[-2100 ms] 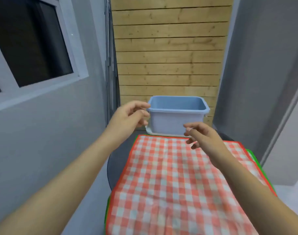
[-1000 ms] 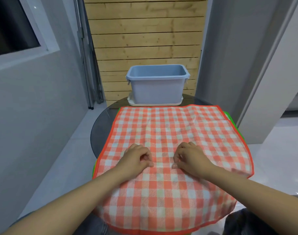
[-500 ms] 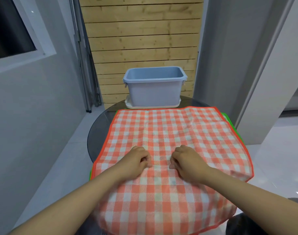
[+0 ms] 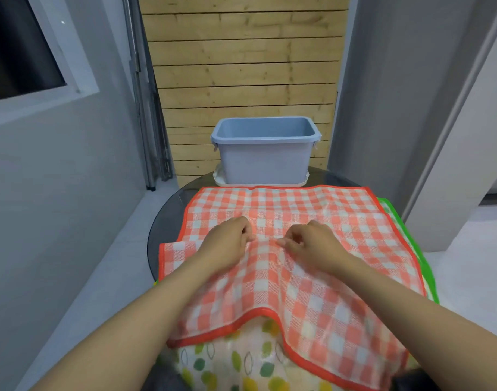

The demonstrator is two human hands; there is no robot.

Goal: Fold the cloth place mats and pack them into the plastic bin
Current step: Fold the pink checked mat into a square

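A red-and-white checked place mat [image 4: 320, 221] with a red border lies on top of a stack on the round dark table [image 4: 168, 221]. My left hand [image 4: 227, 241] and my right hand [image 4: 312, 241] pinch the cloth near its middle, fingers curled, a small ridge bunched between them. The mat's near edge is drawn up, baring a white mat with green and yellow leaf print [image 4: 241, 362] beneath. A green-bordered mat [image 4: 397, 218] peeks out at the right. The blue plastic bin [image 4: 265, 156] stands open and empty at the table's far side.
The bin sits on a white lid or tray [image 4: 221, 179]. Behind it is a wooden slat wall [image 4: 241, 66]. A grey wall with a window [image 4: 21, 52] is on the left, and grey panels [image 4: 411, 80] are on the right. Pale floor surrounds the table.
Both hands came down from near the bin onto the checked mat's middle and pinched it. They have since pulled the cloth away from me, lifting its near edge and uncovering the leaf-print mat.
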